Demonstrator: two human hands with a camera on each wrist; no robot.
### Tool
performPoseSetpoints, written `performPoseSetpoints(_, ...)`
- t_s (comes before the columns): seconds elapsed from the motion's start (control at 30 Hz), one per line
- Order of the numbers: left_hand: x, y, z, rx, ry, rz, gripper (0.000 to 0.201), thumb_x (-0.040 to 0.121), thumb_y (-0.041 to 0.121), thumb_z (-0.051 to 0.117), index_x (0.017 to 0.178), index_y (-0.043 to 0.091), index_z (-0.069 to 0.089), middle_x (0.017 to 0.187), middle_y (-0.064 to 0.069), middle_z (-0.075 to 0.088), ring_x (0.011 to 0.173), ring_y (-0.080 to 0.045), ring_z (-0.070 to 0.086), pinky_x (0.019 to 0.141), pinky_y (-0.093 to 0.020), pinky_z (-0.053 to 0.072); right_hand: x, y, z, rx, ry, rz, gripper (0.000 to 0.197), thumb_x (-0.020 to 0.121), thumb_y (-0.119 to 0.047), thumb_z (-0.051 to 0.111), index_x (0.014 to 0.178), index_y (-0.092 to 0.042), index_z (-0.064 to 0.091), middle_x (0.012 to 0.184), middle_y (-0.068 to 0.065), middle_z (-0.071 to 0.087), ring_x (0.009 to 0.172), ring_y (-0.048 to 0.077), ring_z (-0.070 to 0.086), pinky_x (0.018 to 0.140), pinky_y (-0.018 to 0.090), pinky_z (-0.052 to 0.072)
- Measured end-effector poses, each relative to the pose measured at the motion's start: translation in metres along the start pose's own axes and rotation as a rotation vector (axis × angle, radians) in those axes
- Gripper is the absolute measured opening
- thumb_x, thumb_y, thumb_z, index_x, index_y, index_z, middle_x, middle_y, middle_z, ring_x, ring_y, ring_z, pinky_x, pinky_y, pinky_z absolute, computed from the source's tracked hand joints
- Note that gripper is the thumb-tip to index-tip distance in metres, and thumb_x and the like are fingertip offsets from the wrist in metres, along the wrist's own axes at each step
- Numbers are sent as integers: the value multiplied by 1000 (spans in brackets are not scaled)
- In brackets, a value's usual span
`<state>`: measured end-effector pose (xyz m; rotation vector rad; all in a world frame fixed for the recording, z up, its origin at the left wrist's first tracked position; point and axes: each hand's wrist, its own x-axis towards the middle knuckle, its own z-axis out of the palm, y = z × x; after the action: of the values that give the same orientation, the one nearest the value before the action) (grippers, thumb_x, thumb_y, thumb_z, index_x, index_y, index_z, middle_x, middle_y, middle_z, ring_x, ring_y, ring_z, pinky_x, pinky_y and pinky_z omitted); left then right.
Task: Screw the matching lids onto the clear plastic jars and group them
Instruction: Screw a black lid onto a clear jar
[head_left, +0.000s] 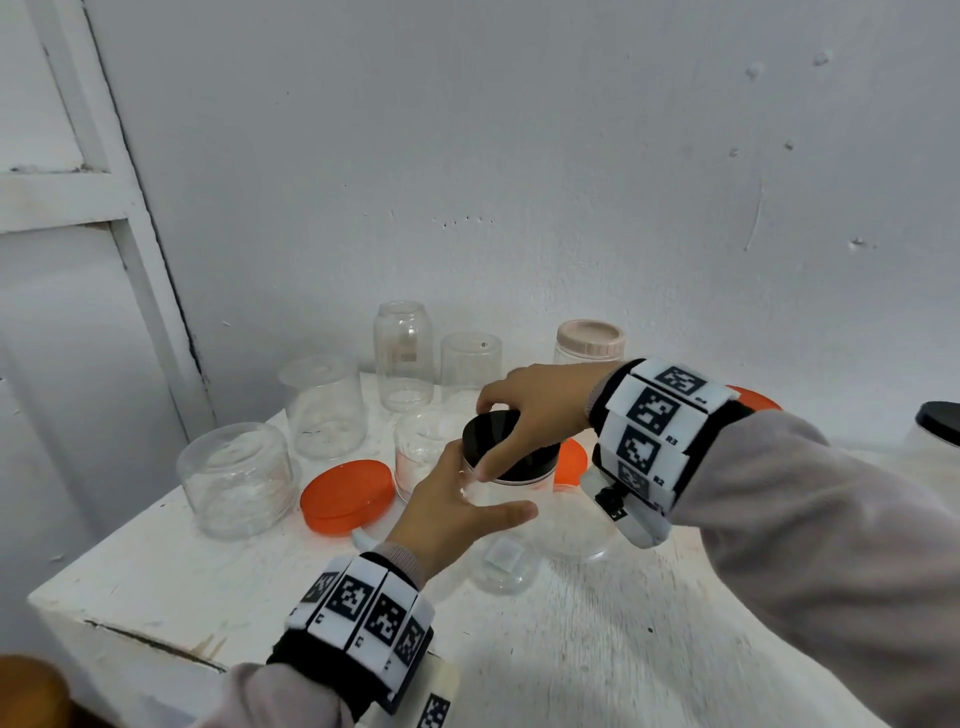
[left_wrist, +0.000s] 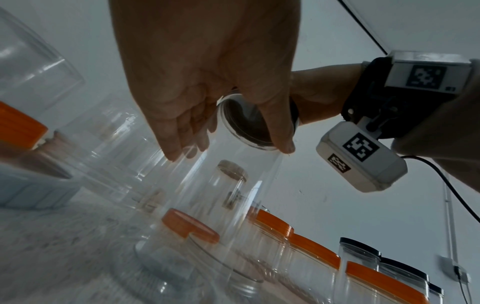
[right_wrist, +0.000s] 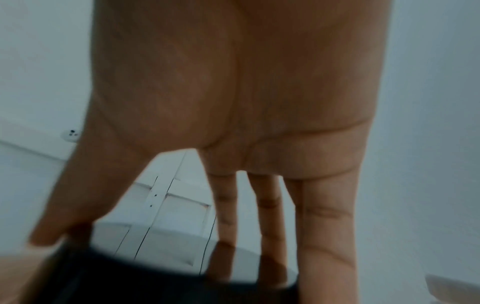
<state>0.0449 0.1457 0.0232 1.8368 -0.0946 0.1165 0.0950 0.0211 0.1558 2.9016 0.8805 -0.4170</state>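
Above the desk, her left hand wraps the clear jar while her right hand clamps its black lid. Light, slick plastic; best gripped around the wall, just below the lid.

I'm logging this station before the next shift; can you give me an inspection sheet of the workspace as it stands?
Surface: white table, scuffed, paint cracked at its front left edge.
Job's things: clear jar with black lid on its mouth; loose orange lid beside it; several lidless clear jars at the back; pink-lidded jar near the wall; orange- and black-lidded jars grouped in the left wrist view.
Clutter: nothing seen.
Grippers: left hand holds the jar's side; right hand grips the black lid.
Cables: black cable from the wrist camera.
Surroundings: white wall, chipped; white panelled door at left.
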Motion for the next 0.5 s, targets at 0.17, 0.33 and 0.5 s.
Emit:
performPoseSetpoints(0.17, 0, 0, 0, -3, 1, 0, 74, 67, 33, 85, 127, 35, 42, 119, 25, 51, 109, 6, 47, 82, -13, 36, 2, -1, 3, -15, 17, 35, 83, 70, -77, 58, 135, -27, 43, 126, -5, 50, 106, 15, 51, 82, 31, 43)
performPoseSetpoints(0.33, 0, 1, 1, -3, 10, 6, 77, 66, 33, 85, 126, 38, 37, 115, 29, 49, 105, 11, 45, 89, -16, 35, -5, 6, -5, 62, -88, -52, 83, 73, -52, 75, 143, -42, 32, 143, -13, 36, 130, 14, 38, 102, 35, 39)
performPoseSetpoints(0.5, -1, 1, 0, 9, 2, 12, 77, 67, 35, 85, 128, 37, 38, 116, 30, 49, 107, 10, 45, 83, -11, 36, -3, 5, -1, 65, -38, -17, 78, 69, -64, 71, 136, -38, 40, 129, -11, 46, 108, 14, 55, 93, 35, 47)
